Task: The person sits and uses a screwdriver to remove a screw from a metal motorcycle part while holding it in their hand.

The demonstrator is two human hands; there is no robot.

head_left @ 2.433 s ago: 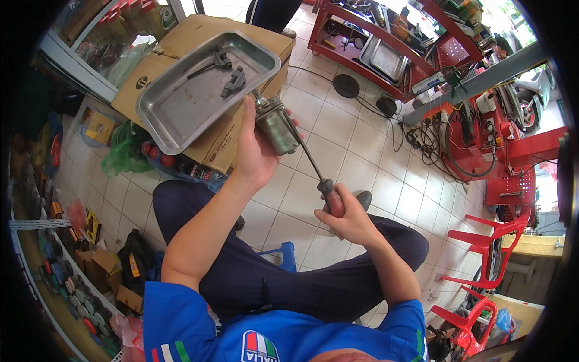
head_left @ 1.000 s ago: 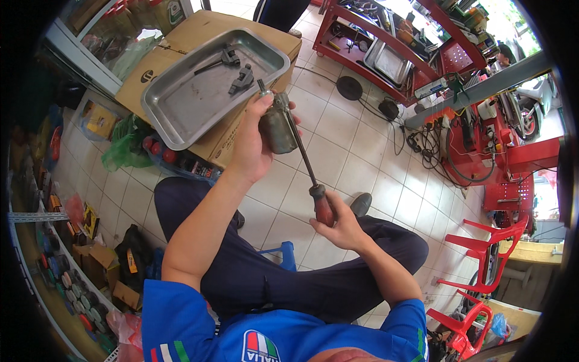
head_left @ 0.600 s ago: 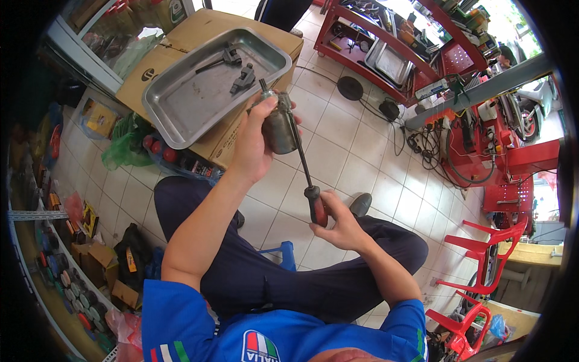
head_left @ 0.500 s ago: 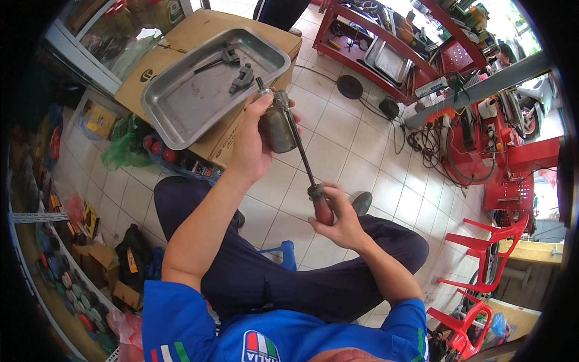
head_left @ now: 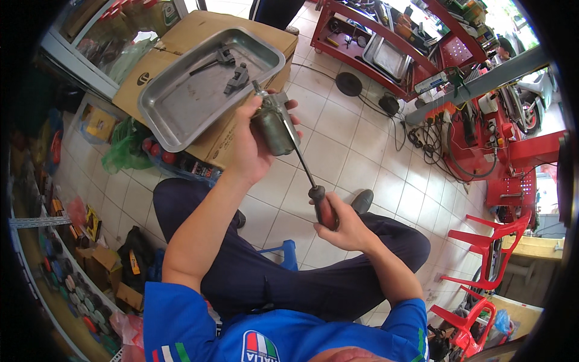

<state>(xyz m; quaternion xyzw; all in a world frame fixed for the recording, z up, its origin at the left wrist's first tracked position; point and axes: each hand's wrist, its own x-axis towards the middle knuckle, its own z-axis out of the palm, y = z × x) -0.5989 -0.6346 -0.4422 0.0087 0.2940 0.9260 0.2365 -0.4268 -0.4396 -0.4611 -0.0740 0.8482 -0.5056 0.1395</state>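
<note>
My left hand (head_left: 252, 142) is closed around a cylindrical metal motor-like part (head_left: 276, 130) with a short shaft pointing up and away from me. My right hand (head_left: 342, 222) grips the red-and-black handle of a long screwdriver (head_left: 308, 171), whose blade runs up along the right side of the part; its tip is hard to make out against the housing. Just beyond, a steel tray (head_left: 181, 105) on a cardboard box (head_left: 136, 84) holds two dark metal fittings (head_left: 236, 80), one with a long stem.
Red tool carts (head_left: 374, 27) and red equipment (head_left: 525, 154) stand right, with cables (head_left: 431, 151) on tiles. Red plastic chairs (head_left: 494, 247) are at right, clutter (head_left: 117, 265) at left. A person's dark-trousered leg (head_left: 274, 12) is behind the box; another person (head_left: 505, 48) is top right.
Since half a second ago the part in my left hand has shifted slightly left. My right hand and the screwdriver handle have shifted a little to the right, with the handle turned slightly.
</note>
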